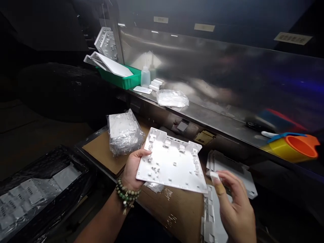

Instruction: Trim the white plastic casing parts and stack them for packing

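Note:
A white plastic panel [172, 165] with small posts and clips on its face is held up by my left hand [134, 167], thumb on top at its left edge. To the right of the panel, my right hand [234, 202] pinches a small white piece [215, 176] between thumb and index finger, apart from the panel. A bead bracelet [128, 195] circles my left wrist. Below and behind the right hand lie more white panels [231, 168], partly hidden by it.
Cardboard [177, 209] covers the bench under the panel. A plastic-wrapped stack [124, 131] stands at the left. On the shelf are a green bin [126, 81], a bottle [145, 77], a clear bag [172, 98] and a yellow-orange container [291, 146]. A black-lined crate [37, 192] holds grey parts.

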The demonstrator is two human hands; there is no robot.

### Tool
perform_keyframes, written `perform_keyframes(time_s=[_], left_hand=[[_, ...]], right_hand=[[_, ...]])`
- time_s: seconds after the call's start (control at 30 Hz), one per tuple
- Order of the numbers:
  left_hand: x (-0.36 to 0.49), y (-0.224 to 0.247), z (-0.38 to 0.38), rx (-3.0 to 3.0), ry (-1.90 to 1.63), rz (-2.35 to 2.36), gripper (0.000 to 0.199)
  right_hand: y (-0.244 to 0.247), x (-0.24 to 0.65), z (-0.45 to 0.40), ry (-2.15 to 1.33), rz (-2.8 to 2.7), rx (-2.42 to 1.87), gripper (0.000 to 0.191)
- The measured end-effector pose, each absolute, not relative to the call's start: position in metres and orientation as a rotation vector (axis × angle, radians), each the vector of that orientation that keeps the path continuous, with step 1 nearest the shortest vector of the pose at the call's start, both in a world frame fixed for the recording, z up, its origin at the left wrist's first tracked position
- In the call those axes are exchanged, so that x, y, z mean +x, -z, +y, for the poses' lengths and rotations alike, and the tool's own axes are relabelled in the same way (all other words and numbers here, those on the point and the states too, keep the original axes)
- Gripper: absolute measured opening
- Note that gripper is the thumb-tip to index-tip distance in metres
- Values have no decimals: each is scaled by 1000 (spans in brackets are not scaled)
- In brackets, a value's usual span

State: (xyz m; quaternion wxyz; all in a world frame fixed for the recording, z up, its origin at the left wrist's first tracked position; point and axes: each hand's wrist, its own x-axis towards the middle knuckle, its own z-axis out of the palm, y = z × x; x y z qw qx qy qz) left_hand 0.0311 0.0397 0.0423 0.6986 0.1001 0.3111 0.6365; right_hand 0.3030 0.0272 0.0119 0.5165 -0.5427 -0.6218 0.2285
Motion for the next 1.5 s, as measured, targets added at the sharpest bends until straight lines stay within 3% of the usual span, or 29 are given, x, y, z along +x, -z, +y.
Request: perform_keyframes(time_s=[0.07,0.27,1.03,1.23,1.5], left_hand=[[40,-44,40,220,-1455,669,89],[58,-48,38,266,-1498,607,96],[48,-38,39,269,-1533,786,94],[7,-35,31,66,-1518,1080,75],[-18,-24,21,287,-1426,1274,57]], right_hand=[[-23,271,16,-488,-1658,-1148,17],[-39,190,0,-509,-1967,-685,20],[-26,215,4,-489,-2007,-783,17],[-3,299,19,-349,-1626,-1244,12],[6,282,14,-341,-1762,-1184,17]])
